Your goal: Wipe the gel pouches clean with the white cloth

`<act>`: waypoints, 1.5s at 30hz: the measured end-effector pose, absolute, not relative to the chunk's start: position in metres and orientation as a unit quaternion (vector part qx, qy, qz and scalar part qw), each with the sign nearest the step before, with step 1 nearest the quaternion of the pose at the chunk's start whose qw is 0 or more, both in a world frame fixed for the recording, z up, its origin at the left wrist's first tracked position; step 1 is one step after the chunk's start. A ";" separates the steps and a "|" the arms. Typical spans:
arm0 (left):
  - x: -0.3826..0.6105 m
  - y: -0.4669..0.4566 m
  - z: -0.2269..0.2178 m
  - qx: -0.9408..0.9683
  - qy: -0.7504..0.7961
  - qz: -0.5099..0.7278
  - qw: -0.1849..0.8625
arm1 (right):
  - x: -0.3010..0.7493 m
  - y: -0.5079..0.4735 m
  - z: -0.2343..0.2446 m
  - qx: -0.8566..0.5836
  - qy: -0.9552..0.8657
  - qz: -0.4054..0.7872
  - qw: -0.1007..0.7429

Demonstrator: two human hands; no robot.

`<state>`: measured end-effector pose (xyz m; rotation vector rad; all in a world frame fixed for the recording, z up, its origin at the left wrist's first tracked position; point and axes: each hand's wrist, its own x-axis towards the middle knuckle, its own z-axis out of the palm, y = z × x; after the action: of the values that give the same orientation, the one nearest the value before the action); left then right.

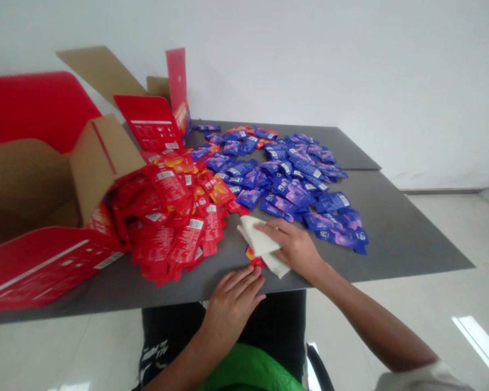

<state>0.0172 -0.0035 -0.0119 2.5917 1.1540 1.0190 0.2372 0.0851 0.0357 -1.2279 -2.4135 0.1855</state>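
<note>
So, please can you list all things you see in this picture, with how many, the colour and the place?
cardboard box: one, red outside, brown inside, open, table's left
red sachets: many, red, heaped beside box
blue-purple sachets: many, blue-purple, spread across table
small orange-red sachet: one, partly under cloth
folded white cloth: one, white, table's front edge
table: one, dark grey, centre
rounded red object: one, red, behind box, unclear kind
wall: one, white, behind table
tiled floor: pale, below table
green top: one, green, on person
black shorts: one pair, black, on person
left hand: one, at table's front edge, beside small sachet
right hand: one, on cloth
</note>
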 end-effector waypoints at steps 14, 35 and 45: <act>0.018 -0.003 -0.012 0.852 0.392 0.340 0.072 | 0.232 0.080 0.039 -0.404 -0.892 0.079 0.188; 0.018 -0.003 -0.011 0.851 0.387 0.345 0.086 | 0.238 0.114 0.033 -0.461 -0.869 0.078 0.165; 0.018 -0.005 -0.011 0.843 0.414 0.333 0.086 | 0.223 0.070 0.034 -0.370 -0.907 0.126 0.155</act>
<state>0.0177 -0.0054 -0.0111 2.5130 1.2329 0.9910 0.2233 0.0695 0.0339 -1.0587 -2.5990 0.3618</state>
